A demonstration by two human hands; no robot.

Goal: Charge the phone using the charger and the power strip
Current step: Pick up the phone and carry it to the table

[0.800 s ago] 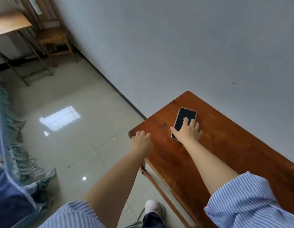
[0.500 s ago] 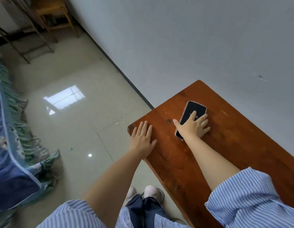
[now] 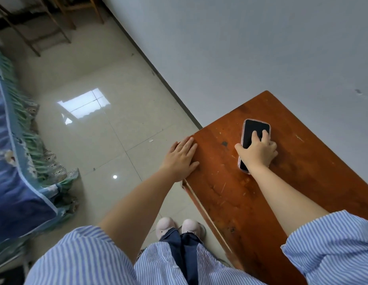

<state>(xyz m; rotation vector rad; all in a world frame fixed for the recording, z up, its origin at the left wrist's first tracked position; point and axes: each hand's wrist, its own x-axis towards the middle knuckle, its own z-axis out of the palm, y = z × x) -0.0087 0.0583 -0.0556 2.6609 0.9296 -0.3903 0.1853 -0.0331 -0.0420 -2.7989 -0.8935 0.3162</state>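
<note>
While our left hand (image 3: 182,158) lies flat and open, fingers together, on the near corner of the wooden bench (image 3: 298,182), our right hand (image 3: 258,153) curls over the phone (image 3: 253,132). Its thumb presses the phone's left edge and the bent fingers rest on the dark screen, so we grip the lower half. The phone lies screen-up on the bench, close to the far end and near the grey wall (image 3: 240,48). Below, we see our striped sleeves (image 3: 331,247) and pale shoes (image 3: 180,226) on the tiled floor (image 3: 109,140).
</note>
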